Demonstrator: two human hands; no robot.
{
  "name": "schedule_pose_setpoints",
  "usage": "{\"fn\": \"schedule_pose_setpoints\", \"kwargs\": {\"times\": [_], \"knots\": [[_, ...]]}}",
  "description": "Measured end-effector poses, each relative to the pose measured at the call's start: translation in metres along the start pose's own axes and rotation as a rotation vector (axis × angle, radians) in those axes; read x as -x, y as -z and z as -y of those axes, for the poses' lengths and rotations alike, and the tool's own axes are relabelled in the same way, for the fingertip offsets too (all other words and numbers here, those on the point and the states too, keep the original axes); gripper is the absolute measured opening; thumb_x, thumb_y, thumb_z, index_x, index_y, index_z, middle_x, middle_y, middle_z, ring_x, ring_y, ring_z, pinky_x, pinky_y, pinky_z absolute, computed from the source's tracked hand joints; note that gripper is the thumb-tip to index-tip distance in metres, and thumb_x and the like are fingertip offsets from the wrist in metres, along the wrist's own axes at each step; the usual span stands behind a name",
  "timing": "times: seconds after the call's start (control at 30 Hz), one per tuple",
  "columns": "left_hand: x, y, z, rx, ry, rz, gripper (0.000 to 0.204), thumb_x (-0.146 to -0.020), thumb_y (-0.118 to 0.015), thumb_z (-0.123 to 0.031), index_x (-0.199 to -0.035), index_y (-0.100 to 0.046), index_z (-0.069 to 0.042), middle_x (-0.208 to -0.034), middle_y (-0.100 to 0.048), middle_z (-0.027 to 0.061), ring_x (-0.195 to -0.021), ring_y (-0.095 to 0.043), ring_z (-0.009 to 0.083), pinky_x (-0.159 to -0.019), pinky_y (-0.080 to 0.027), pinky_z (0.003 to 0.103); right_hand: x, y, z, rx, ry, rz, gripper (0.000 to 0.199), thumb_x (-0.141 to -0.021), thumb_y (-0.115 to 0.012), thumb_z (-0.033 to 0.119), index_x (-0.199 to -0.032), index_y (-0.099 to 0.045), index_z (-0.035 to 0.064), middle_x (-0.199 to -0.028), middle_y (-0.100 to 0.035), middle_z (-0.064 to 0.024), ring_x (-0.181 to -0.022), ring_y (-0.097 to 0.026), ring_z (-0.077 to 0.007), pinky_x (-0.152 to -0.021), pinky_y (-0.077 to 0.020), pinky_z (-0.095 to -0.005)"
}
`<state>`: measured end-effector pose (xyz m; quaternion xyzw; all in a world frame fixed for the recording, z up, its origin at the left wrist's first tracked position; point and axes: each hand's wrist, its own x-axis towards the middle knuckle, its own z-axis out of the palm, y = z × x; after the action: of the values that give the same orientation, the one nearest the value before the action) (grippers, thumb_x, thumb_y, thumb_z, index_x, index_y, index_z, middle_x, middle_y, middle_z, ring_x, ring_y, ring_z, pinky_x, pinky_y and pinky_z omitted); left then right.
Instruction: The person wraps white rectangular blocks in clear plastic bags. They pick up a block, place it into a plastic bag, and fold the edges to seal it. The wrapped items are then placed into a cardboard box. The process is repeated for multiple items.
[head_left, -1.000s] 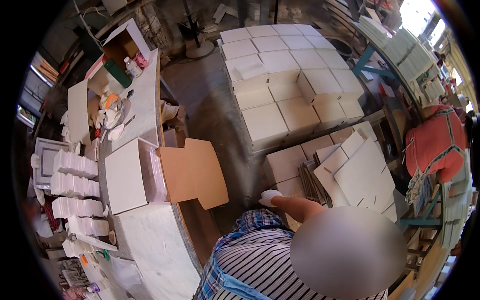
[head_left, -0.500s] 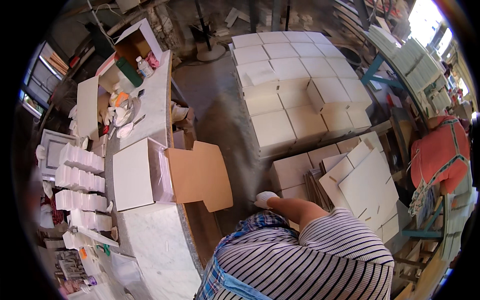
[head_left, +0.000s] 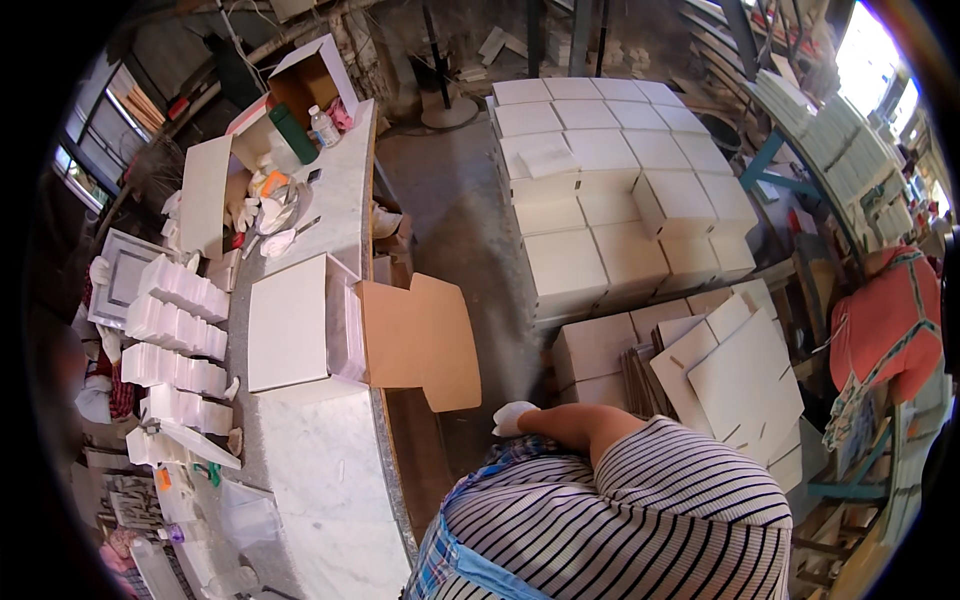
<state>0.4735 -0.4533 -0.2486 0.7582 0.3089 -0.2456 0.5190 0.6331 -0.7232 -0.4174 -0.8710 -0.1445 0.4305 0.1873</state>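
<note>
My right hand [head_left: 513, 419], in a white glove, hangs low in front of my body, beside the table's edge. Its fingers are too small and partly hidden to read, and I see nothing in it. My left hand is out of sight behind my striped sleeve and torso. Nearest to the right hand is the brown cardboard flap [head_left: 425, 335] of an open white carton [head_left: 288, 325]. The carton lies on its side on the marble-topped table, with clear plastic film [head_left: 344, 330] at its mouth.
White boxes [head_left: 560, 265] stand in a large block ahead, with flattened cartons [head_left: 745, 380] on lower boxes at right. Stacks of white tiles [head_left: 175, 330] line the left. A green bottle [head_left: 292, 134] stands on the table [head_left: 330, 480]. A co-worker in red [head_left: 885, 325] is at right.
My view has shifted, so the surroundings sit farther right and lower. My right hand has drawn left and closer to my body. The carton and boxes look unmoved.
</note>
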Motion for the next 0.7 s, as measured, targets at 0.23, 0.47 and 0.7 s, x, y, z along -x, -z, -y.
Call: {"fn": "schedule_pose_setpoints", "kwargs": {"times": [0.23, 0.47, 0.7], "knots": [[0.008, 0.01, 0.02, 0.009, -0.01, 0.011, 0.026, -0.098, -0.058, -0.019, -0.115, -0.069, -0.003, -0.103, -0.072, 0.0162, -0.095, -0.068, 0.0276, -0.084, -0.054, 0.035, 0.016, -0.021, 0.004, 0.04, -0.02, 0.004, 0.047, -0.093, -0.057, 0.043, -0.116, -0.073, 0.005, -0.119, -0.071, -0.0188, -0.113, -0.066, -0.0365, -0.095, -0.0524, -0.0473], [0.026, 0.026, 0.057, 0.033, -0.013, 0.013, 0.025, -0.098, -0.059, -0.02, -0.113, -0.07, -0.004, -0.103, -0.072, 0.0156, -0.095, -0.068, 0.0275, -0.084, -0.054, 0.035, 0.04, -0.057, 0.025, 0.053, -0.039, -0.021, 0.044, -0.093, -0.059, 0.042, -0.117, -0.074, 0.0076, -0.12, -0.071, -0.0166, -0.113, -0.067, -0.0358, -0.093, -0.0535, -0.0476], [0.059, 0.045, 0.102, 0.081, 0.015, -0.022, 0.024, -0.098, -0.059, -0.021, -0.112, -0.071, -0.005, -0.102, -0.073, 0.0151, -0.094, -0.068, 0.0274, -0.084, -0.054, 0.035, 0.057, -0.069, 0.078, 0.118, 0.147, -0.006, 0.043, -0.092, -0.058, 0.043, -0.112, -0.072, 0.0086, -0.11, -0.072, -0.0194, -0.105, -0.067, -0.0402, -0.09, -0.0519, -0.0499]]}}
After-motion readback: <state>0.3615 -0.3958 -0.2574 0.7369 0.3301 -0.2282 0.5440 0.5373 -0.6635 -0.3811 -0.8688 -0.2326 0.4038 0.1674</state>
